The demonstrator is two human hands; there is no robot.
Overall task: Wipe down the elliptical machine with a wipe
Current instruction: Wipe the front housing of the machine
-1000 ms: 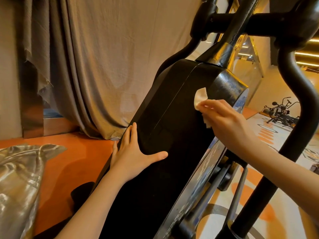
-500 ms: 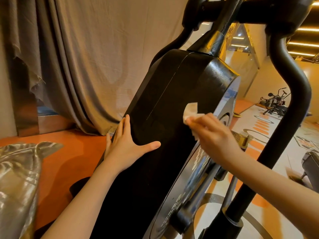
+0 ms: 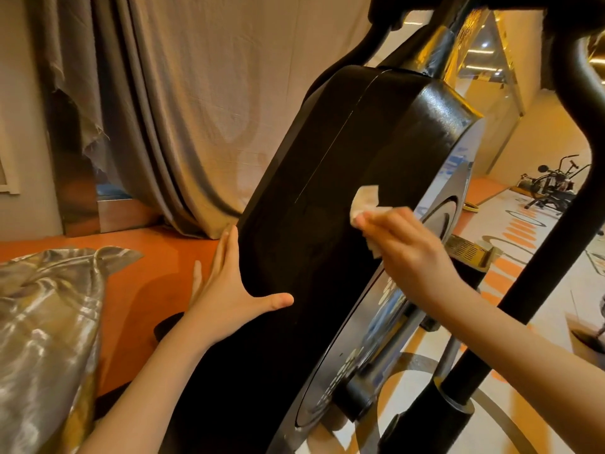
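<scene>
**Gym floor and what stands on it**

The floor (image 3: 170,253) is orange at left and pale with orange and grey markings at right. The black elliptical machine (image 3: 327,224) stands on it, its base hidden low in the view. A grey curtain (image 3: 196,109) hangs down to the orange part. An exercise bike (image 3: 553,185) stands on the far right, well apart from the elliptical.

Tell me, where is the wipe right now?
In the head view, right of centre: the right hand pinches the wipe against the elliptical's black housing, up and right of the left hand.
</scene>
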